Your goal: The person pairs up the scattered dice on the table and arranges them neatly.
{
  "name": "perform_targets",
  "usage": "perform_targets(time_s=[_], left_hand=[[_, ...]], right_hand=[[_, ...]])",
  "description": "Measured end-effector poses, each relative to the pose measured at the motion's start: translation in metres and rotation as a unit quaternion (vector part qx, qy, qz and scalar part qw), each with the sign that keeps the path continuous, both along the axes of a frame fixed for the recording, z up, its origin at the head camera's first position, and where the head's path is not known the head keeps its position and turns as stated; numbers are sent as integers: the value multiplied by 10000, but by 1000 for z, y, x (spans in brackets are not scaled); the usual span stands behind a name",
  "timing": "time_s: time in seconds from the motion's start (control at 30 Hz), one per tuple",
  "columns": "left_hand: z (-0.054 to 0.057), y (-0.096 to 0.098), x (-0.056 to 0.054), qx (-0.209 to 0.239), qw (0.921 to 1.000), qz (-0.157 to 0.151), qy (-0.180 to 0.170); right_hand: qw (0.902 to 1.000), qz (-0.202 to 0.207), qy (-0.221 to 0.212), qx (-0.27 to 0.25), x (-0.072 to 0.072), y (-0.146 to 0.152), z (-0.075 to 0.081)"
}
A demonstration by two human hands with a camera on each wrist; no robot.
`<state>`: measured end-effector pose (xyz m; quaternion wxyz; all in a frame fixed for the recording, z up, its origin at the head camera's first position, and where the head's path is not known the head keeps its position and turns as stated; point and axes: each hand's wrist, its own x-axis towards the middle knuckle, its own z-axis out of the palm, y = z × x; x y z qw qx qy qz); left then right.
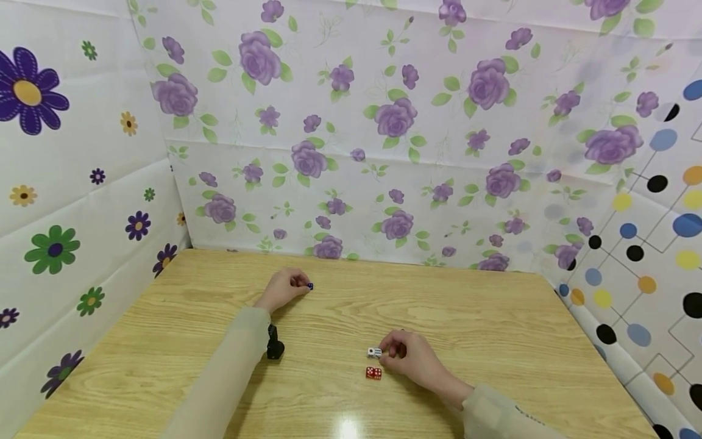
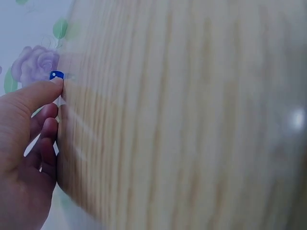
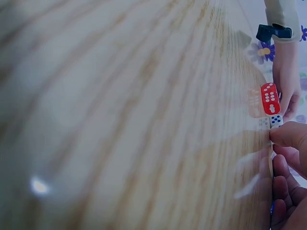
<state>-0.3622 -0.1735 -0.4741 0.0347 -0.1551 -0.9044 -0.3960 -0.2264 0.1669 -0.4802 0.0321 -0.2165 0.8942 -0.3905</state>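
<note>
Around the red dice [image 1: 373, 373], the step in hand looks to be setting dice side by side by colour; the next move seems to call for easing the right fingers away without nudging the white dice [image 1: 374, 352], then carrying the blue die [image 1: 310, 286] nearer. Nearest on the table [image 1: 482, 341] lie the red dice, two of them, touching. Just beyond them sit two white dice, and to the right of these the right hand [image 1: 411, 358] pinches the right-most white one between thumb and forefinger. A speck of blue by that hand in the right wrist view is too hidden to name or count. Left of the red dice and slightly beyond, one black device [image 1: 275, 346] is at the left wrist. Well beyond the red dice, to their left, the left hand [image 1: 282, 288] pinches one blue die; whether it touches the table I cannot tell. Five dice plainly show.
</note>
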Motion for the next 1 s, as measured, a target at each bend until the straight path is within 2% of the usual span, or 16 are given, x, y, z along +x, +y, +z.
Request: perform_targets(time_s=[0.27,0.5,1.0], left_hand=[[3,6,3,-184,9996,-49,-187],[1,13,7,-164,9997,-29,-180],[1,44,31,-268,9990,-340,-115]], right_hand=[[10000,-37,-36,-3,0,0,0],[10000,-33,-21,1,0,0,-1],[10000,-54,-32,-12,1,-1,1]])
